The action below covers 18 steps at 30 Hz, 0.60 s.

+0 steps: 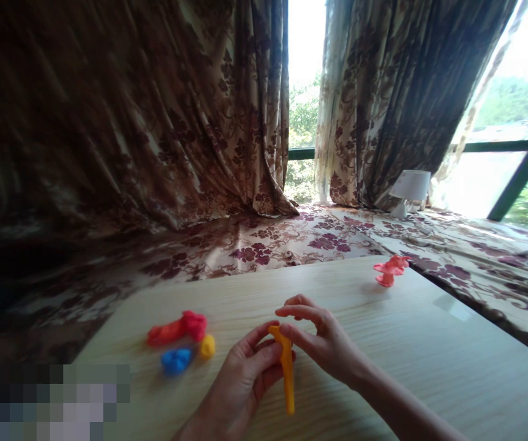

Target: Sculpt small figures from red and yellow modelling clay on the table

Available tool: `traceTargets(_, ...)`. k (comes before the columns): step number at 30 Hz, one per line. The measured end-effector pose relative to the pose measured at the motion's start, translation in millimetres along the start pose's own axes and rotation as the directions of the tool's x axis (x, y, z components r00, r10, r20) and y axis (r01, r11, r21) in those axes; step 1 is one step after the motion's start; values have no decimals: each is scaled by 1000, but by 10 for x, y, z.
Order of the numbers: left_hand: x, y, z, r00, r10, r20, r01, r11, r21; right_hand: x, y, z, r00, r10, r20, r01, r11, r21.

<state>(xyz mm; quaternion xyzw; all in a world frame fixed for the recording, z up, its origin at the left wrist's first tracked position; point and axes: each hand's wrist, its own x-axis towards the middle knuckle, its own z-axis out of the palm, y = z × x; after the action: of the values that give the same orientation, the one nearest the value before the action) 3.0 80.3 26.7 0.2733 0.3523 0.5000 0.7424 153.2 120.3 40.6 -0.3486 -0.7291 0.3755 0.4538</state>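
Note:
My left hand (244, 376) and my right hand (321, 340) meet over a light wooden table (420, 361). Together they pinch a long orange stick-shaped piece (286, 373) that looks like modelling clay. The left fingers curl round its upper part from the left, and the right thumb and fingers press on its top end. Its lower end points toward me. To the left lie a red clay lump (179, 329), a blue lump (176, 360) and a small yellow ball (207, 346).
A pink-red clay shape (389, 270) stands near the table's far right edge. Behind the table runs a flowered window seat (291, 236) with heavy patterned curtains (154, 122). A small white lamp (408, 188) sits on the seat by the window.

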Motion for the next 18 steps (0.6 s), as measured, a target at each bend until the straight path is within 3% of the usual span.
traceTargets(4,-12,-6,4,1000,7,-1,-7,1000,19,-11,30,19,999,-29,44,30,999,-15)
traceTargets(8,-12,-10,15,1000,11,-6,-11,999,42,-18,54,49,997,-72,-36,71,997,-28)
traceTargets(13,-7,-17,40,999,-1,-40,3,999,43,-12,31,20,999,14,30,-13,999,-33)
traceTargets(18,-21,-17,42,998,10,-57,-7,999,40,-15,31,18,998,3,55,-1,999,-40)
